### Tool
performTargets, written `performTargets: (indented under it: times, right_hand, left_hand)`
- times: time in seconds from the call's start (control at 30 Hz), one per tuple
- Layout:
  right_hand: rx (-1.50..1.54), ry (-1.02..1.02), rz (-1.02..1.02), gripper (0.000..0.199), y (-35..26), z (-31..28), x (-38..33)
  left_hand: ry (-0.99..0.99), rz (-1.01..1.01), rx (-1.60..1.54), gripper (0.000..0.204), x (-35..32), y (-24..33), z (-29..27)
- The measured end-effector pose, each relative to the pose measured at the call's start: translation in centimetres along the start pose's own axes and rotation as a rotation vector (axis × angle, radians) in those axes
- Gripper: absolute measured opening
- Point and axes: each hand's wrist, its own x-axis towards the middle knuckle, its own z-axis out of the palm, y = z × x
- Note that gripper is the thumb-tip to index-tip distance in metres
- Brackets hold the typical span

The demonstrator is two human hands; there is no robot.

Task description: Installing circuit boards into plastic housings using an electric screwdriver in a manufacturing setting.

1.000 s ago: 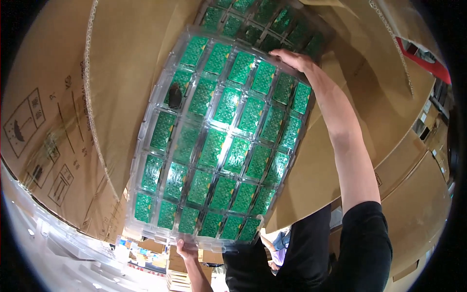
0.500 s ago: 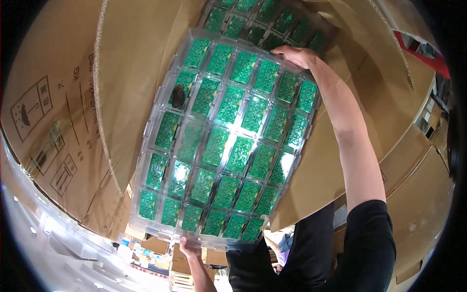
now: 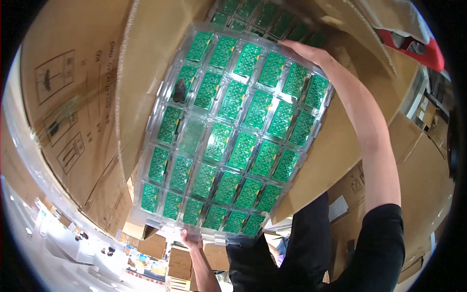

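Observation:
A clear plastic blister tray (image 3: 195, 114) full of green circuit boards (image 3: 242, 150) hangs tilted in the middle of the view, between my two hands. My left hand (image 3: 191, 239) grips its near edge, thumb on top and the other fingers hidden underneath. At the far right corner my right hand (image 3: 307, 52) holds the rim, its fingertips partly out of sight behind the edge. One pocket at the left side carries a small dark piece (image 3: 179, 90) over its board. Another tray of green boards (image 3: 265, 15) lies beyond, deeper in the cardboard box (image 3: 335, 165).
The box's raised flap (image 3: 73, 112), printed with handling symbols, stands close on the left. More cardboard boxes (image 3: 418, 160) are stacked at the right, with a red object (image 3: 418, 51) above them. Farther off, small cartons (image 3: 152, 246) stand at the lower left.
The tray has shifted slightly up and right in view, still held by both hands. My right hand has moved a little right along with it, and the view has turned somewhat.

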Motion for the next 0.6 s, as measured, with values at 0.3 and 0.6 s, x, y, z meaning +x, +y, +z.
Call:
performTargets:
  times: [0.3, 0.6]
  right_hand:
    - [-0.033, 0.012, -0.042, 0.074, -5.6, -2.5, -7.2]
    - [-0.026, 0.09, -0.54, 0.065, -1.4, -2.0, -12.3]
  left_hand:
    - [-0.116, 0.258, -0.256, 0.043, 4.7, -4.1, -5.8]
    - [-0.126, 0.527, -0.205, 0.047, 7.3, -5.8, -3.9]
